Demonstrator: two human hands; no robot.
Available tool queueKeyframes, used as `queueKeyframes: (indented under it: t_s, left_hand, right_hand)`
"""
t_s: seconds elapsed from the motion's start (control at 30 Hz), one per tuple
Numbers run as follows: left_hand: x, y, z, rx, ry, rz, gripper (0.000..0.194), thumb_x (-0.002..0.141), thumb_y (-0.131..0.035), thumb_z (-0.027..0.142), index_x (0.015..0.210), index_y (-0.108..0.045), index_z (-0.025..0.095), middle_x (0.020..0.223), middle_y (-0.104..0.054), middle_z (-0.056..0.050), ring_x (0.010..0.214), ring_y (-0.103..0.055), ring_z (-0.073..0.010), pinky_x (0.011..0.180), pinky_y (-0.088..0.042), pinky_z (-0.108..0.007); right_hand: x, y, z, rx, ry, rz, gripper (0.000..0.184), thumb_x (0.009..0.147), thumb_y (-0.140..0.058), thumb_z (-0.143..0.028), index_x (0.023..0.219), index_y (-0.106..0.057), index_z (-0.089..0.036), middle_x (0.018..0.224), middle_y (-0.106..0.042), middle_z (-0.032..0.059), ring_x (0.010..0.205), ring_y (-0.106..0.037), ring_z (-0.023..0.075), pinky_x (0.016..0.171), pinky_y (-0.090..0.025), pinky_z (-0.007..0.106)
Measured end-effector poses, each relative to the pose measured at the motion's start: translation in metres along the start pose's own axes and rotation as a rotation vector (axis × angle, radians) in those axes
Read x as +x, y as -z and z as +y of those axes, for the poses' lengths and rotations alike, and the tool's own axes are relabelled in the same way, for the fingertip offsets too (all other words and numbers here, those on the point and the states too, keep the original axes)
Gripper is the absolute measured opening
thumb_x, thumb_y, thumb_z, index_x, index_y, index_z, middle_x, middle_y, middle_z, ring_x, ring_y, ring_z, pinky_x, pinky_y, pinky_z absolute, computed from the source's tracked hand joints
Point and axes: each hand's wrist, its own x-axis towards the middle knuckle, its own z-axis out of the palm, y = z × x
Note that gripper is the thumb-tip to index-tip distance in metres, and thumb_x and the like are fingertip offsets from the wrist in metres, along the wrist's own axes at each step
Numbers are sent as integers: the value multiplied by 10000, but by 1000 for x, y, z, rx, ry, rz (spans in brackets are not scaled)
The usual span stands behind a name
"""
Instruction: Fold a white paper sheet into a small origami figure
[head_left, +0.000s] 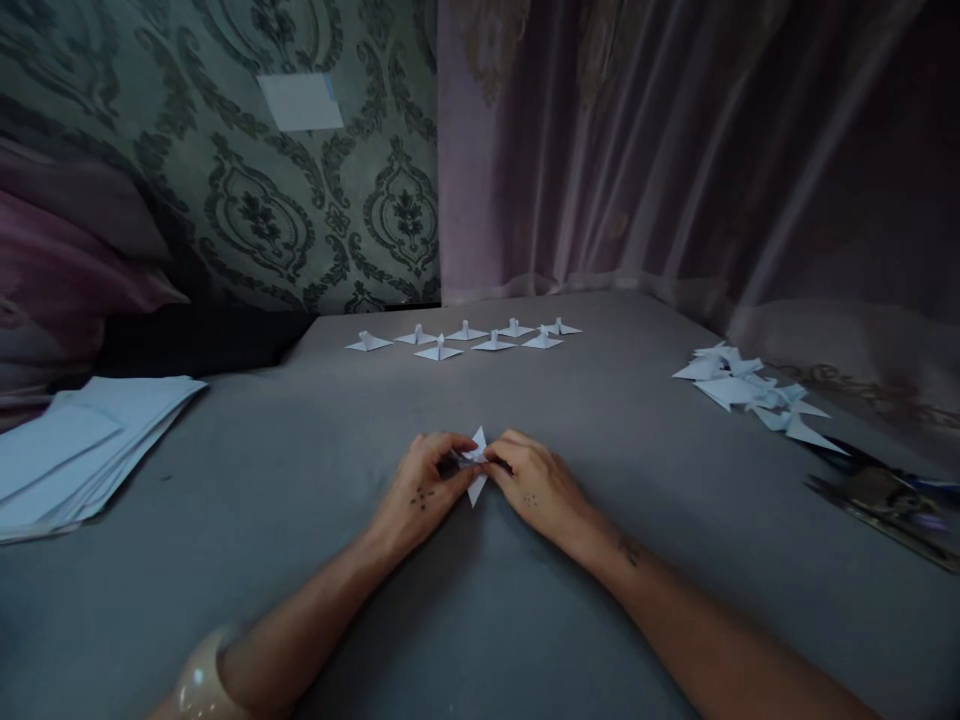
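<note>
Between my two hands is a small white folded paper piece [477,488], with one pointed tip toward the far side and one toward me. My left hand [426,478] pinches its left side between thumb and fingers. From the right, my right hand [534,480] pinches the other side. My fingers cover the middle of the piece, so its folds there are hidden. Both hands are low over the grey surface [480,620]. Farther off stand several folded paper figures [493,342] in two loose rows, each with flat points and a raised middle.
A stack of white paper sheets [82,450] lies at the left. On the right is a heap of folded paper pieces [739,380], with dark tools [885,500], perhaps scissors, nearer me. A patterned wall [300,200] and a curtain [637,150] border the far side.
</note>
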Motion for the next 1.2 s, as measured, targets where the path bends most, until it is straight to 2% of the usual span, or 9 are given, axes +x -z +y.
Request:
queueKeyframes:
  t_s: [0.13,0.27,0.5,0.57,0.7,0.87,1.03,1.13,1.2]
  left_hand:
    - [2,-4,-6,-38,46,-22,153,816,-611,317,880,-691,204,811,-673,-21,795,-606,-166,716,-455,-260]
    - [3,-5,-6,-53,70,-11,161,808,-610,310,877,-701,197,785,-682,-20,748,-616,-160,674,-455,-247]
    - [4,-3,0,-46,86,-11,140,794,-608,254,855,-726,211,794,-694,-23,736,-634,-163,682,-465,-257]
    - [4,-3,0,-42,67,-23,151,802,-594,239,862,-730,212,791,-695,-26,739,-633,-167,681,-467,-261]
    - [4,-2,1,-29,-9,-38,154,820,-580,221,835,-733,215,790,-705,-26,767,-633,-176,704,-467,-268]
    - [4,-2,1,-21,-21,-30,128,794,-614,212,838,-733,218,793,-713,-27,782,-637,-182,718,-473,-272]
    - [5,-1,1,-28,-34,-24,121,795,-618,231,834,-733,230,798,-714,-25,791,-640,-179,725,-477,-266]
    - [4,0,0,-23,-55,-31,122,799,-614,230,824,-733,237,779,-708,-17,775,-638,-173,716,-471,-257]
    - [4,0,-1,-17,-54,-32,126,803,-611,236,823,-735,235,759,-701,-14,746,-633,-169,697,-466,-253]
  right_hand:
    - [-1,-2,-1,95,-64,47,106,855,-572,-187,952,-613,-198,874,-648,17,766,-594,125,679,-412,236]
    - [-6,-5,-3,140,-76,130,80,836,-570,-183,906,-603,-203,874,-644,14,737,-580,122,659,-413,239]
    - [-4,-8,-7,174,-83,140,114,801,-540,-161,844,-641,-192,822,-654,21,703,-578,126,653,-419,239]
    - [0,-7,-10,200,-131,126,132,817,-534,-230,807,-657,-184,770,-667,28,675,-586,134,629,-416,240]
    - [7,-4,-14,227,-238,104,285,836,-505,-355,706,-677,-169,696,-683,43,676,-608,160,615,-409,252]
    - [13,1,-13,289,-323,48,222,773,-524,-284,666,-684,-174,604,-646,14,616,-595,146,540,-387,225]
    - [16,8,-17,354,-445,-28,191,730,-567,-285,608,-662,-172,429,-464,-36,430,-448,95,404,-286,195]
    - [18,9,-18,524,-572,-67,178,717,-572,-257,565,-596,-167,412,-387,-66,375,-341,57,358,-217,178]
    - [20,7,-16,674,-659,-108,169,723,-555,-226,567,-567,-161,454,-428,-60,373,-331,40,335,-191,161]
